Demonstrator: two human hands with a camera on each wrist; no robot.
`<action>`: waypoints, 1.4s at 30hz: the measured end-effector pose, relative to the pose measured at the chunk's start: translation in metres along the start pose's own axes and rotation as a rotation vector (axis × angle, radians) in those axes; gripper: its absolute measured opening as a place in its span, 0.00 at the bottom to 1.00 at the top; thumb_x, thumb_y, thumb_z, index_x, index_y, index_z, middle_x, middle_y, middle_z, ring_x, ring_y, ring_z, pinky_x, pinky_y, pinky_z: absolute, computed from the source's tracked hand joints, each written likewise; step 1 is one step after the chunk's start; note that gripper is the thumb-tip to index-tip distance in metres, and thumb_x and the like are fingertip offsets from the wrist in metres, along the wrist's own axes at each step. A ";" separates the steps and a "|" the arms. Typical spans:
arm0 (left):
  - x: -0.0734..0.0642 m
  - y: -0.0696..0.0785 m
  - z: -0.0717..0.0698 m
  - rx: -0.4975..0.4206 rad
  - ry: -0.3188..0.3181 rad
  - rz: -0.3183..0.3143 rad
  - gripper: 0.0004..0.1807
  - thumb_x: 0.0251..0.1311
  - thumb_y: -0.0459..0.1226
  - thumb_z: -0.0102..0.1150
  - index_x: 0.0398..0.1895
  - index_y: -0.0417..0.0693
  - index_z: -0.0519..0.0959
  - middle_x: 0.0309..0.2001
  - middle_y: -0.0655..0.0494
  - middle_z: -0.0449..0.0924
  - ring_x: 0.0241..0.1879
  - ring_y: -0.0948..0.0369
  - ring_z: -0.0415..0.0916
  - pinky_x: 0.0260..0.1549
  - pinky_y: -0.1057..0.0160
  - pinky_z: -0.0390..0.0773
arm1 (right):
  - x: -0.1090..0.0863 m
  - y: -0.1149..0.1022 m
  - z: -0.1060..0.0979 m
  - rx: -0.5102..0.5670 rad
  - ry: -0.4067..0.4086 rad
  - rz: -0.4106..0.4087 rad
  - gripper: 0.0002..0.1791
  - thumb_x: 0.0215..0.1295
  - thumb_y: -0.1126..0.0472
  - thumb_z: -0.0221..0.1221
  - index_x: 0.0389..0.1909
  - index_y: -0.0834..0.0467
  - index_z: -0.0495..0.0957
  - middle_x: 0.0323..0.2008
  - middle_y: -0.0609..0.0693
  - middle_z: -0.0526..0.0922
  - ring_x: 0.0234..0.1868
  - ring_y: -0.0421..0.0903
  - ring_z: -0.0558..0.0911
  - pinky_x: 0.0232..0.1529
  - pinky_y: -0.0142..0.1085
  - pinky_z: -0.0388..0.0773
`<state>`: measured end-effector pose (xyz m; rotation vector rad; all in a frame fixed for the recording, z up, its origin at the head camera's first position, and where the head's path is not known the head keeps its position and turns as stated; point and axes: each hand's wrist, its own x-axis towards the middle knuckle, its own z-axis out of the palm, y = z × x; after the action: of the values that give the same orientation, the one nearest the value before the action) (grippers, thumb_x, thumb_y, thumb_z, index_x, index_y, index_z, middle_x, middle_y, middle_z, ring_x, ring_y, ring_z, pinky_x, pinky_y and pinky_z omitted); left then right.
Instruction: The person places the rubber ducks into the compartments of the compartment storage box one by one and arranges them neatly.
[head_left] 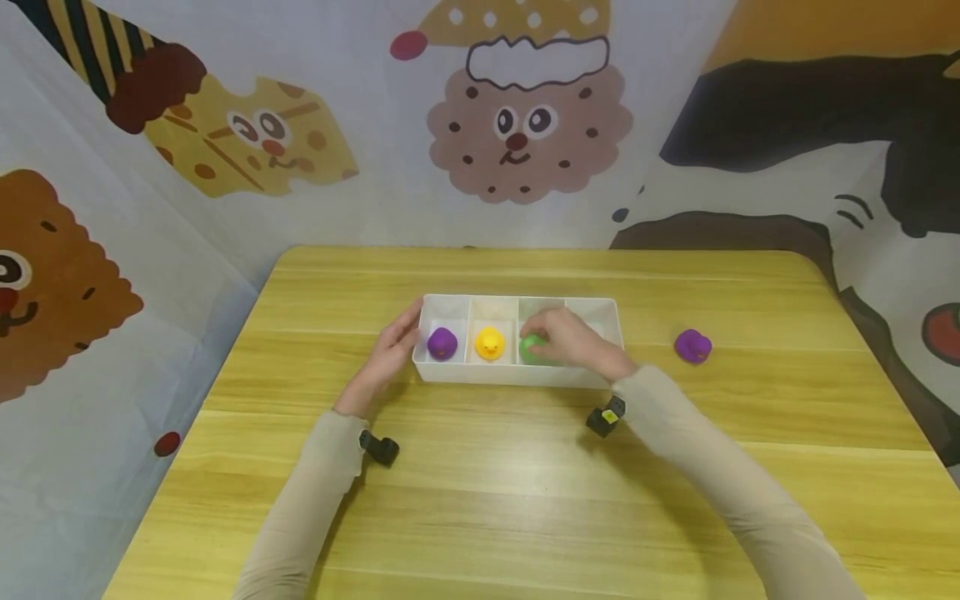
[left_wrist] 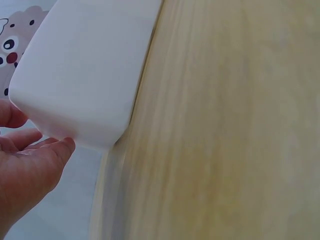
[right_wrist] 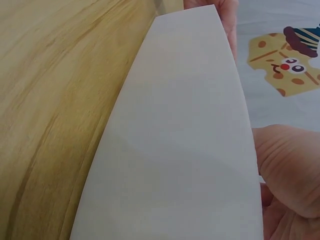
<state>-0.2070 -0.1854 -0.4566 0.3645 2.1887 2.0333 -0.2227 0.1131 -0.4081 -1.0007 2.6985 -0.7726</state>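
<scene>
White and long, the box (head_left: 510, 374) sits on the bench (head_left: 480, 500) with four little rooms in a row: counting from the left, one has a purple duck (head_left: 442, 343), the next has a yellow duck (head_left: 491, 343), the third has a green toy (head_left: 531, 348), and the last is partly hidden by the right hand (head_left: 568, 336). That hand reaches into the third room and pinches the green toy, while the left hand (head_left: 388, 352) rests its fingers against the box's left end. Another purple toy (head_left: 692, 346) lies on the bench, right of the box and apart from it.
</scene>
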 end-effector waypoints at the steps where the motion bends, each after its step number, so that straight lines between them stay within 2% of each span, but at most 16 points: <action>1: 0.000 0.000 0.000 0.000 -0.001 0.000 0.28 0.68 0.23 0.34 0.71 0.33 0.48 0.72 0.39 0.45 0.71 0.46 0.45 0.69 0.55 0.46 | 0.000 0.000 0.000 -0.003 -0.002 0.004 0.13 0.53 0.69 0.63 0.41 0.65 0.81 0.40 0.57 0.84 0.42 0.52 0.80 0.48 0.42 0.79; 11: 0.000 -0.001 -0.001 -0.004 -0.004 0.003 0.28 0.67 0.23 0.34 0.71 0.33 0.48 0.72 0.39 0.45 0.71 0.46 0.44 0.69 0.54 0.45 | 0.002 -0.004 0.000 -0.052 -0.054 0.071 0.11 0.52 0.68 0.64 0.38 0.64 0.81 0.36 0.54 0.83 0.38 0.48 0.78 0.42 0.39 0.80; 18: 0.000 -0.001 0.000 0.000 -0.002 0.002 0.28 0.67 0.23 0.35 0.71 0.34 0.48 0.72 0.40 0.46 0.71 0.47 0.45 0.69 0.55 0.46 | 0.003 -0.006 -0.001 -0.040 -0.082 0.112 0.09 0.52 0.70 0.64 0.36 0.64 0.80 0.34 0.53 0.82 0.36 0.48 0.77 0.41 0.38 0.80; 21: 0.000 0.000 0.000 0.003 -0.005 0.001 0.28 0.67 0.23 0.34 0.71 0.34 0.48 0.72 0.40 0.46 0.71 0.47 0.45 0.69 0.55 0.47 | 0.003 -0.007 -0.002 -0.036 -0.086 0.127 0.11 0.52 0.69 0.64 0.38 0.65 0.80 0.36 0.55 0.82 0.38 0.49 0.77 0.43 0.40 0.79; 27: -0.001 0.000 -0.001 0.000 -0.005 0.000 0.29 0.67 0.23 0.34 0.71 0.34 0.47 0.72 0.39 0.45 0.71 0.46 0.45 0.69 0.55 0.46 | 0.000 -0.006 -0.008 0.005 -0.021 0.171 0.18 0.56 0.66 0.63 0.48 0.67 0.77 0.46 0.59 0.80 0.46 0.54 0.79 0.49 0.45 0.78; 33: -0.002 0.005 0.000 -0.006 -0.004 -0.008 0.29 0.67 0.23 0.34 0.71 0.33 0.46 0.72 0.38 0.44 0.71 0.46 0.45 0.69 0.54 0.46 | -0.005 -0.002 -0.019 0.084 0.048 0.150 0.17 0.58 0.65 0.63 0.47 0.68 0.77 0.45 0.62 0.81 0.45 0.56 0.80 0.48 0.46 0.79; 42: 0.000 0.001 0.001 0.006 -0.002 -0.008 0.28 0.67 0.23 0.35 0.71 0.34 0.47 0.72 0.39 0.46 0.70 0.47 0.46 0.69 0.55 0.47 | -0.016 0.003 -0.031 0.181 0.137 0.099 0.15 0.57 0.69 0.63 0.44 0.72 0.77 0.43 0.66 0.81 0.43 0.58 0.80 0.47 0.46 0.80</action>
<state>-0.2063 -0.1849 -0.4553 0.3578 2.1923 2.0220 -0.2217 0.1380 -0.3839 -0.7942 2.7055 -1.0788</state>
